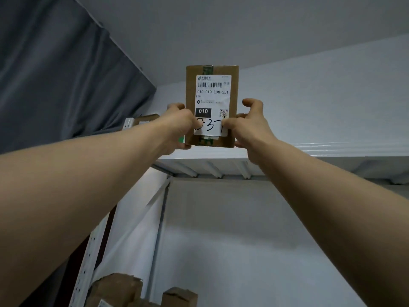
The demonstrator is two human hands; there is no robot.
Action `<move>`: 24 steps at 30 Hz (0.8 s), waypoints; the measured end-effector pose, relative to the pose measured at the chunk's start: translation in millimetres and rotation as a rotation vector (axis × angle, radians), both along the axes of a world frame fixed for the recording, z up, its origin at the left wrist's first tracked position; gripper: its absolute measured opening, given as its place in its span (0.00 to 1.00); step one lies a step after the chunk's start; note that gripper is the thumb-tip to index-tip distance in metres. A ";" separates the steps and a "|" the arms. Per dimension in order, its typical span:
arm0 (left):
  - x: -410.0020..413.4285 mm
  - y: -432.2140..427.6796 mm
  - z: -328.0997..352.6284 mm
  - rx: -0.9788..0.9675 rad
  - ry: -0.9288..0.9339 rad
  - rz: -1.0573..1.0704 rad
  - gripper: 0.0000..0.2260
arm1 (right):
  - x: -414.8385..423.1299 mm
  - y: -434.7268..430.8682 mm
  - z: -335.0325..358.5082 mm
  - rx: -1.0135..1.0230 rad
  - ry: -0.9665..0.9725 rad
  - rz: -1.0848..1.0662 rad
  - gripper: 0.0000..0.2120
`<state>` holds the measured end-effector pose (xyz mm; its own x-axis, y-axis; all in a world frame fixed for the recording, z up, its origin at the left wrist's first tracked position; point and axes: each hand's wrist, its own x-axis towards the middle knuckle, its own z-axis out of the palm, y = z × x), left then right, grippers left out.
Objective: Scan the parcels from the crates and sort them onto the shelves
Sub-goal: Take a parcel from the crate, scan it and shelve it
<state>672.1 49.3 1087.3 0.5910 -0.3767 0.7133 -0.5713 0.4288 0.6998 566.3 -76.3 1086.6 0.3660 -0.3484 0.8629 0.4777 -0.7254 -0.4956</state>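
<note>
Over the near edge of the long white metal top shelf [321, 149] we hold the flat brown cardboard parcel with a white printed label [212, 103] upright, our left hand [178, 129] and right hand [252, 127] gripping its lower sides, thumbs pressed on the label.

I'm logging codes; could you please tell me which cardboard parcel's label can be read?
The upright parcel between the left hand and right hand at the top shelf, reading 010-010-L30-551; the other parcels show no legible label.

Dim, soft, even light; faint shadows; edges bowed by wide-angle lens.
</note>
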 end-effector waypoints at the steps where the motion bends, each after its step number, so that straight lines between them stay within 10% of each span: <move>1: 12.7 -5.8 4.5 -0.037 -0.001 0.004 0.27 | 13.2 -6.0 3.8 -0.022 -0.023 0.004 0.30; 24: 266.4 -93.2 96.7 0.102 -0.315 0.225 0.08 | 256.6 -82.6 100.8 -0.202 0.015 -0.600 0.30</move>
<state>938.5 -43.9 1184.0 0.4254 -0.3411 0.8382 -0.8363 0.2057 0.5082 822.8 -158.9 1187.5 0.1707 -0.3275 0.9293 -0.0470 -0.9448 -0.3243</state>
